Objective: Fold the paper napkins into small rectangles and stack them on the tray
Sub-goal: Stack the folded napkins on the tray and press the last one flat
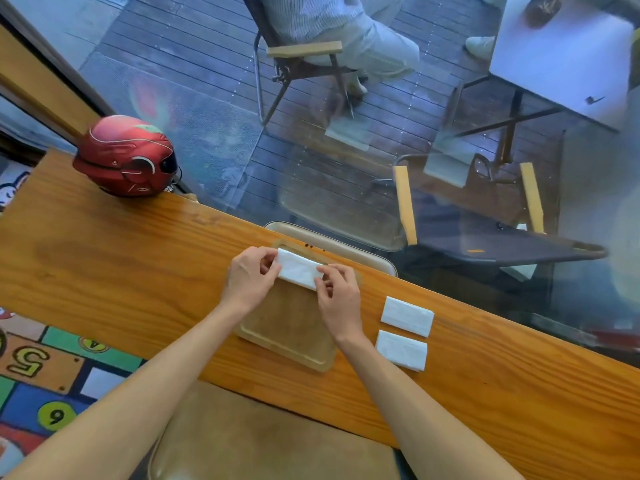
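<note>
A white paper napkin (297,269), folded into a narrow rectangle, is held over the far end of the wooden tray (287,330). My left hand (251,277) pinches its left end. At the napkin's right end, my right hand (337,294) pinches it between thumb and fingers. Whether the napkin touches the tray I cannot tell. Two more folded white napkins lie on the counter right of the tray, one farther (407,316) and one nearer (401,350), side by side and apart from my hands.
A red helmet (126,155) sits at the counter's far left. The wooden counter (121,258) ends against a glass pane (381,161); a second tray (346,249) leans behind the first. A padded stool seat (263,441) is below me.
</note>
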